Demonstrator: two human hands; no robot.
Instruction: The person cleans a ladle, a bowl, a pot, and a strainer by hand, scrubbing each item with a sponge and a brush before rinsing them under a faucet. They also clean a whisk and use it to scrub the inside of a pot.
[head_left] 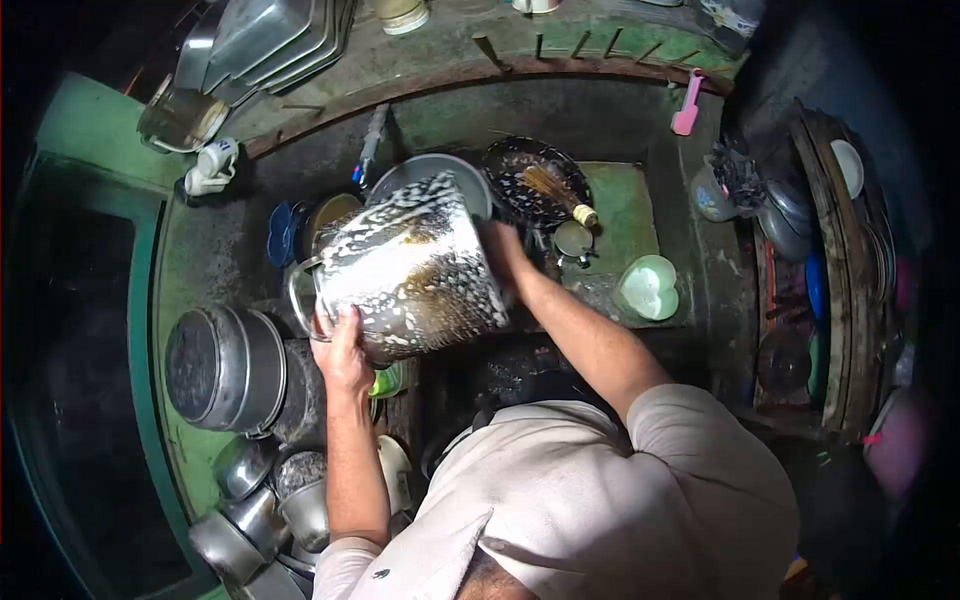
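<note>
A large metal pot (400, 265), its side spotted with white suds and some brown stains, is tilted on its side in front of me. My left hand (342, 345) grips it at the lower left, close to its side handle. At the pot's right end is my right hand (503, 255); its fingers are hidden in shadow and behind the rim, so what they hold does not show. Behind the pot sits a grey basin (440, 166). To its right, a straw brush (555, 192) lies on a dark, suds-flecked round pan (512, 165).
Stacked pots (225, 365) and metal bowls (235, 535) crowd the lower left. A pale green heart-shaped bowl (648, 287) is at the right. Wooden pegs line the back ledge (430, 75), with metal trays (280, 40) above. A wooden rack (835, 270) stands far right.
</note>
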